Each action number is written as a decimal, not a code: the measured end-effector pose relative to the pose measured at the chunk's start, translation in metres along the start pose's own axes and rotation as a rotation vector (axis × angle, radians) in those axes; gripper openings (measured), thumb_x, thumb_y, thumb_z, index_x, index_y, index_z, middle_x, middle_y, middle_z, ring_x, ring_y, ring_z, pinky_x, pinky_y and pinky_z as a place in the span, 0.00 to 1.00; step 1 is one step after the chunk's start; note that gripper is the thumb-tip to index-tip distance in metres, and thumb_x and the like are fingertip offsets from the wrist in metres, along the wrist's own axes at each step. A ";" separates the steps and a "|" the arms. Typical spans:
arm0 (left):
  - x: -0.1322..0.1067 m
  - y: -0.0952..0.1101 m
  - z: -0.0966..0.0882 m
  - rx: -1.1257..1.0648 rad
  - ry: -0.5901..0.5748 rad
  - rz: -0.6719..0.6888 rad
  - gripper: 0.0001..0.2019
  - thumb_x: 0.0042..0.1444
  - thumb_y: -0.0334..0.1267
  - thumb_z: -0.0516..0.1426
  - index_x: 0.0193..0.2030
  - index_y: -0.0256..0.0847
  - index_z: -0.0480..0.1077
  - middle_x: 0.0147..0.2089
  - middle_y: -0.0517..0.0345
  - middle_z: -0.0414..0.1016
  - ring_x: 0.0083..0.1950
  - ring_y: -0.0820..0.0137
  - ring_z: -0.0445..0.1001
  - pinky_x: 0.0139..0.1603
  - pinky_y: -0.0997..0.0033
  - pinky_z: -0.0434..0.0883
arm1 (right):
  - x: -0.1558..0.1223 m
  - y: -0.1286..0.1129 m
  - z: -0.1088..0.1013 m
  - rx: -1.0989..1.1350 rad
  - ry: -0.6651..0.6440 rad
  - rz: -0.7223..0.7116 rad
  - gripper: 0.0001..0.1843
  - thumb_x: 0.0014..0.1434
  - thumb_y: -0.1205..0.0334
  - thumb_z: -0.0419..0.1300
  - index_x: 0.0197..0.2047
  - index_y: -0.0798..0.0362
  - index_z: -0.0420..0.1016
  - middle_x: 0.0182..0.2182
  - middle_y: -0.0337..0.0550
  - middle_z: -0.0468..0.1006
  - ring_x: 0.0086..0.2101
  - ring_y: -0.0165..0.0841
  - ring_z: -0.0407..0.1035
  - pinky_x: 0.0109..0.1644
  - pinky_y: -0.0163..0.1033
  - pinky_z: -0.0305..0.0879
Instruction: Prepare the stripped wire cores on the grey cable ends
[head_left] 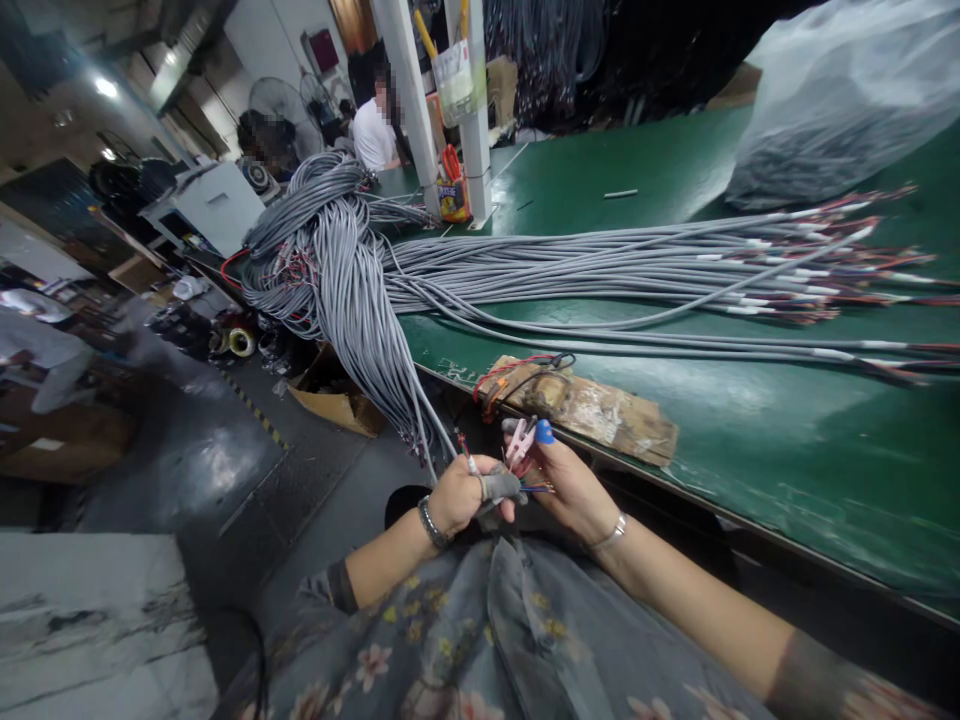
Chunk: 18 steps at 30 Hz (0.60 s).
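Left hand (pixel 461 495) gripping cable (pixel 435 448), right hand (pixel 570 485) pinching wires (pixel 537 488), bag (pixel 840 70) of dark cables (pixel 787 165)

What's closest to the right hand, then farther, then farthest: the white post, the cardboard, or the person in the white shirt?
From the right hand:
1. Cardboard, just ahead on the table's near edge.
2. White post, mid-table, farther back.
3. Person in white shirt, far back left.

The head-worn camera looks forward and down, close above the lap (pixel 487 640), along the green table (pixel 675 420).
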<state>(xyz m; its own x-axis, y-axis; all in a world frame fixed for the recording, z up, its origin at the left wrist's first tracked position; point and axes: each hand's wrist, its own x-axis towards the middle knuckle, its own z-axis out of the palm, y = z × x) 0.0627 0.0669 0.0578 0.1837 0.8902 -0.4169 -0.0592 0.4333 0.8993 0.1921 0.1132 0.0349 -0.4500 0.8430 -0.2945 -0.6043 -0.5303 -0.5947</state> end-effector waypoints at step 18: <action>-0.017 -0.004 0.000 0.025 0.092 0.146 0.18 0.46 0.50 0.60 0.22 0.33 0.73 0.18 0.54 0.71 0.18 0.77 0.61 0.21 0.75 0.57 | -0.009 -0.002 -0.003 -0.028 -0.069 -0.042 0.18 0.46 0.46 0.67 0.31 0.52 0.79 0.23 0.37 0.74 0.24 0.27 0.64 0.28 0.32 0.64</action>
<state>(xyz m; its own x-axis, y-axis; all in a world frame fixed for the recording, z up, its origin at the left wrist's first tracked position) 0.0599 0.0502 0.0612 0.0841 0.9532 -0.2905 -0.0545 0.2955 0.9538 0.1996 0.1071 0.0362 -0.4699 0.8556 -0.2172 -0.6055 -0.4915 -0.6259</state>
